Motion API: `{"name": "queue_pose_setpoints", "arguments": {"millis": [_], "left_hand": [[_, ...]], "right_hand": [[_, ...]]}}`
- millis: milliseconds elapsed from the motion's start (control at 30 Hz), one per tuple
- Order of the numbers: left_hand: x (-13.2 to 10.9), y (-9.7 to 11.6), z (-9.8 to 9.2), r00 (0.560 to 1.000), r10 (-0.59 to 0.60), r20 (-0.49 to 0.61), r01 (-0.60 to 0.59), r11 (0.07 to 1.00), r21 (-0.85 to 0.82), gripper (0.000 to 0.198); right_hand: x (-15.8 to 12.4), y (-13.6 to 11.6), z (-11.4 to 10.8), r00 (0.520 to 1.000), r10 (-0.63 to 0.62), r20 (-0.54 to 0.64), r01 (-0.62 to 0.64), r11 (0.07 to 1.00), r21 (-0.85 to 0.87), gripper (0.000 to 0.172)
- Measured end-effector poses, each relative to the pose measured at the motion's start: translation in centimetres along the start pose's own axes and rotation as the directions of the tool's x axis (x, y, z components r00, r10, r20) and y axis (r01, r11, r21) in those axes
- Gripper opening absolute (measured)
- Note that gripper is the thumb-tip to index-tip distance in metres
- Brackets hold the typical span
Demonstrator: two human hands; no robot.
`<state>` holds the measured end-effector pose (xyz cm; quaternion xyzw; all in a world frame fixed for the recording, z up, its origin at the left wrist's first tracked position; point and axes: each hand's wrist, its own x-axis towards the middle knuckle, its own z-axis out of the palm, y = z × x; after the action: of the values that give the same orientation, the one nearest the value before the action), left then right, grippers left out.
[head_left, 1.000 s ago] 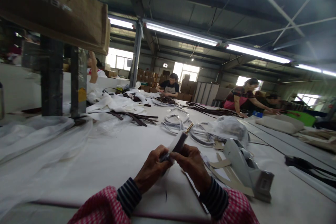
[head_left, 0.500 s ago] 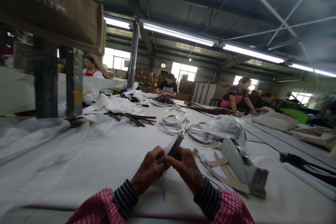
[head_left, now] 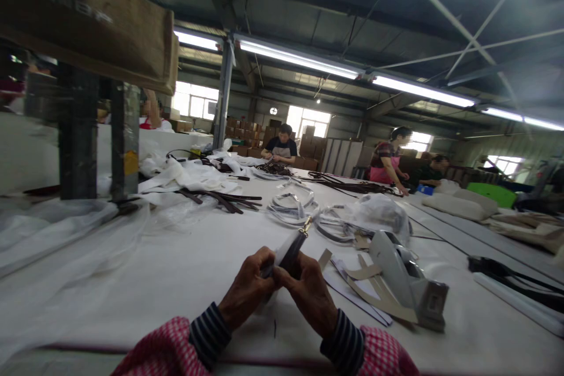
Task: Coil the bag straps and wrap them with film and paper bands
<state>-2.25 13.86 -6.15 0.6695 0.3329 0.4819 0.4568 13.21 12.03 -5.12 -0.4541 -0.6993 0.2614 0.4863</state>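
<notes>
Dark strap [head_left: 291,252], one, held above near part of white table [head_left: 176,282], between both hands. Left: loose dark straps [head_left: 229,200] on table, beyond hands (overlapping, count unsure). Left hand [head_left: 247,285], one: grip closed, fingers curled round strap's near end. Strap's long axis runs forward from grip, leaning right, to one brass-coloured clasp [head_left: 306,225]. Right hand [head_left: 311,291], one: grip closed on strap too; neither hand clearly nearer. Farther right: one grey tape dispenser [head_left: 408,282], apart from hands.

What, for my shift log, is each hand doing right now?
Left hand: closed, holding the strap.
Right hand: closed, holding the same strap.
</notes>
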Motion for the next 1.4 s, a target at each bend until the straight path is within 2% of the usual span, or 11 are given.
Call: {"name": "queue_pose_setpoints", "arguments": {"millis": [433, 667, 1400], "left_hand": [[-0.1, 0.6, 0.1, 1.000, -0.002, -0.004, 0.002, 1.000, 0.029, 0.030], [-0.1, 0.1, 0.1, 1.000, -0.005, 0.005, 0.005, 0.999, 0.048, 0.029], [0.0, -0.4, 0.1, 1.000, -0.019, 0.024, 0.017, 0.998, 0.054, 0.016]], "right_hand": [[-0.4, 0.4, 0.2, 1.000, 0.003, -0.001, -0.003, 1.000, 0.008, 0.016], [-0.7, 0.7, 0.3, 1.000, 0.002, -0.007, -0.002, 1.000, 0.010, 0.012], [-1.3, 0.8, 0.5, 1.000, 0.000, 0.007, -0.001, 0.996, 0.091, 0.016]]}}
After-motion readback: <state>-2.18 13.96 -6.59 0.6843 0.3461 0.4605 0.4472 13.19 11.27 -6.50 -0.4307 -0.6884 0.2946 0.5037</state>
